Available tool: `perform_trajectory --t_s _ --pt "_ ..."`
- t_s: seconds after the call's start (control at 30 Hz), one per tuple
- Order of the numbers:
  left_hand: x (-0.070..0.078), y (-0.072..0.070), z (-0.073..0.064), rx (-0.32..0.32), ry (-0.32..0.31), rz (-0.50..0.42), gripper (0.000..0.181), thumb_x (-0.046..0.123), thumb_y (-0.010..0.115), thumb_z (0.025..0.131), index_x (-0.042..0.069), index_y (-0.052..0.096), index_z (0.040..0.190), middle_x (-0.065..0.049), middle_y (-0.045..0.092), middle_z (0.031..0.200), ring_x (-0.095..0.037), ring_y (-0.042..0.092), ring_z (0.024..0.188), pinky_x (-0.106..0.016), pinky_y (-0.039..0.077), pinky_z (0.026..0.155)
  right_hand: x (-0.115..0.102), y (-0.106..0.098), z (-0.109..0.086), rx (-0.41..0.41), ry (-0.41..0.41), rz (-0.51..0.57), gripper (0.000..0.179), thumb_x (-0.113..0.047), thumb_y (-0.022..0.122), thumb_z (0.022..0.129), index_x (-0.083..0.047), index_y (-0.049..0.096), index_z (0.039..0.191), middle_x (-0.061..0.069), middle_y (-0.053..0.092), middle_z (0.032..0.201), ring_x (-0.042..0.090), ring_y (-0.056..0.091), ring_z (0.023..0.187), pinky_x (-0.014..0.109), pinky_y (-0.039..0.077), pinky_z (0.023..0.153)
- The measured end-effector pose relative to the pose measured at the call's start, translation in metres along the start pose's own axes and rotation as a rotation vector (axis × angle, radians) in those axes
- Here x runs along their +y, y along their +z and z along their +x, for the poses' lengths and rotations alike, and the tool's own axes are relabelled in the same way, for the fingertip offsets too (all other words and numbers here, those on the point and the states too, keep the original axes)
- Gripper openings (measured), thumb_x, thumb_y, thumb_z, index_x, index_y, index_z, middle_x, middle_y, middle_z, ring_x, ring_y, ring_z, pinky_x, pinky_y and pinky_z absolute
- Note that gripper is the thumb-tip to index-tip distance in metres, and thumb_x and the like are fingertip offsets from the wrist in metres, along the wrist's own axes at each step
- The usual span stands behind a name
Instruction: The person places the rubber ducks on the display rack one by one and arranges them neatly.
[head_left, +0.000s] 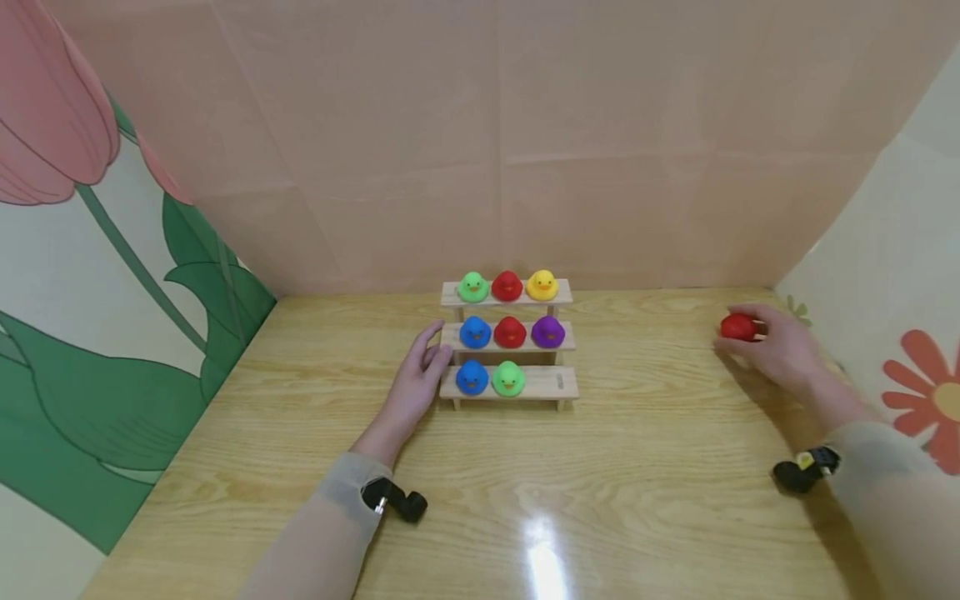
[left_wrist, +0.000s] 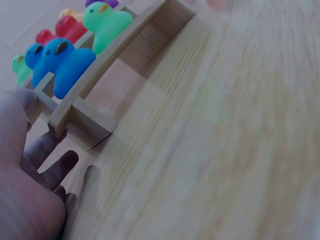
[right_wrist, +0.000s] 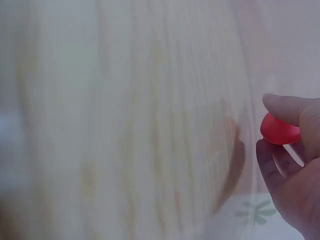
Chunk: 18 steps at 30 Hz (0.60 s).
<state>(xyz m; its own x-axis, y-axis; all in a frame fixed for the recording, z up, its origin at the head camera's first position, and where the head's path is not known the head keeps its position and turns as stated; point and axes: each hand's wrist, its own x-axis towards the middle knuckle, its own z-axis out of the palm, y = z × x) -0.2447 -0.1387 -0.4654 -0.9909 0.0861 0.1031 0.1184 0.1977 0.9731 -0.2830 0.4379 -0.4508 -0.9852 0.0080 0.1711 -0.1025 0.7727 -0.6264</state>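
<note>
A wooden three-tier stand (head_left: 540,383) carries small rubber ducks. Its top tier holds a green duck (head_left: 472,287), a red one and a yellow duck (head_left: 542,286). Blue, red and purple (head_left: 548,332) ducks sit on the middle tier. On the bottom tier are a blue duck (head_left: 472,378) and a green duck (left_wrist: 105,22), with bare wood to their right. My left hand (head_left: 418,375) rests against the stand's left end, fingers loosely bent. Far to the right, my right hand (head_left: 783,346) pinches a red rubber duck (right_wrist: 280,130) between thumb and fingers, partly covering it.
The wood-grain table (head_left: 645,467) extends around the stand. A pinkish sheet (head_left: 495,150) hangs behind it. Printed panels flank the table, with the right panel (head_left: 922,283) close to my right hand and forearm.
</note>
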Motion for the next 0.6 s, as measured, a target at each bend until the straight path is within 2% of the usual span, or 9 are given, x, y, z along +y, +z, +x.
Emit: perform_trajectory --t_s 0.07,0.13,0.3,0.5,0.6 --pt "-0.001 0.0 0.0 0.001 -0.003 -0.005 0.062 0.048 0.058 0.116 0.028 0.04 0.171 -0.017 0.06 0.157 -0.032 0.049 0.153 -0.056 0.034 0.128 -0.005 0.003 0.0 -0.006 0.01 0.025 0.075 -0.032 0.087 0.099 -0.001 0.054 0.158 0.036 0.062 0.138 0.015 0.064 0.102 0.015 0.049 0.068" --pt "0.0 0.0 0.001 0.004 -0.008 -0.005 0.061 0.047 0.058 0.116 0.029 0.041 0.171 -0.017 0.06 0.157 -0.032 0.05 0.152 -0.056 0.034 0.128 -0.01 0.007 0.0 -0.013 0.019 0.05 0.076 -0.033 0.088 0.099 -0.003 0.053 0.159 0.034 0.063 0.138 0.005 0.059 0.098 0.018 0.051 0.068" --pt "0.001 0.001 0.001 0.012 -0.035 -0.006 0.058 0.042 0.057 0.117 0.029 0.04 0.171 -0.019 0.059 0.158 -0.034 0.049 0.153 -0.056 0.033 0.128 -0.024 0.018 0.001 -0.022 0.031 0.079 0.077 -0.035 0.089 0.098 -0.007 0.052 0.16 0.028 0.063 0.141 0.02 0.059 0.11 0.018 0.052 0.07" --pt "0.002 0.002 0.003 0.012 -0.062 -0.015 0.058 0.032 0.055 0.119 0.021 0.037 0.173 -0.024 0.056 0.16 -0.038 0.044 0.156 -0.058 0.031 0.129 -0.041 0.028 -0.001 -0.028 0.034 0.134 0.077 -0.035 0.088 0.099 -0.01 0.051 0.162 0.023 0.063 0.144 0.015 0.06 0.114 0.018 0.052 0.073" --pt "0.001 0.002 0.002 0.008 -0.053 -0.014 0.058 0.035 0.055 0.119 0.023 0.037 0.173 -0.023 0.056 0.16 -0.037 0.045 0.156 -0.058 0.031 0.129 -0.048 0.031 -0.003 -0.045 0.037 0.158 0.077 -0.037 0.086 0.101 -0.011 0.05 0.163 0.025 0.062 0.145 0.023 0.06 0.12 0.018 0.052 0.074"
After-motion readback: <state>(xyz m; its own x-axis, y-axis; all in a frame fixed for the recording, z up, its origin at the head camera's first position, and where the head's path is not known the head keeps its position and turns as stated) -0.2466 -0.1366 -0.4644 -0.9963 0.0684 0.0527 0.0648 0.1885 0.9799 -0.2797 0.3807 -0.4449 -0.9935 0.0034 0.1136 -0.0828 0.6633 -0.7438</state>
